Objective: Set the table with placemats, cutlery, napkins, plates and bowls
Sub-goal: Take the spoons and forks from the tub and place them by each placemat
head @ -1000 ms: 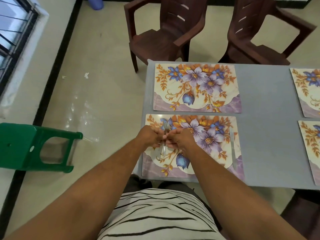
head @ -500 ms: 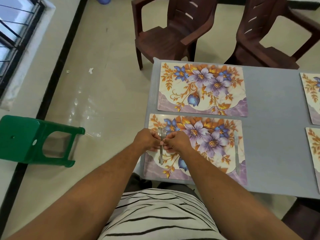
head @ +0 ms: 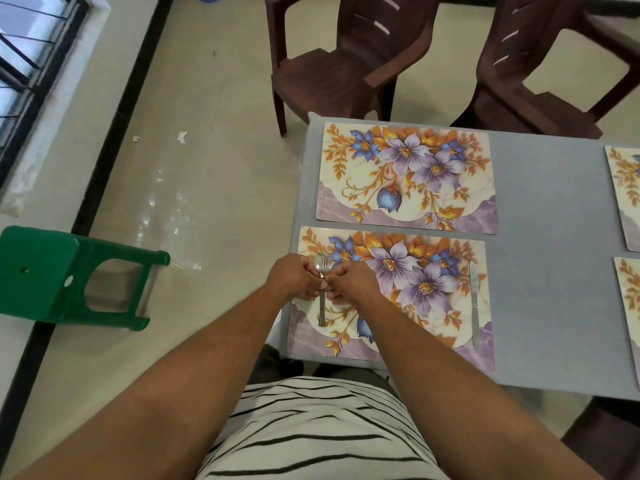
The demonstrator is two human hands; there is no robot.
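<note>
Steel cutlery, a fork and spoon (head: 322,271) held together, sits on the left side of the nearest placemat (head: 391,299), its long axis running from the table's far side toward the person. The left hand (head: 292,277) and right hand (head: 348,282) pinch it from either side at the neck (both equally near). Since a second ago the hands have barely shifted on the mat; a knife (head: 473,303) lies along its right edge.

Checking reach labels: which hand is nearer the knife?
Right. The right hand is at the mat's left side, pinching the cutlery; the knife lies along the mat's right edge. The left hand is farther left still.
</note>
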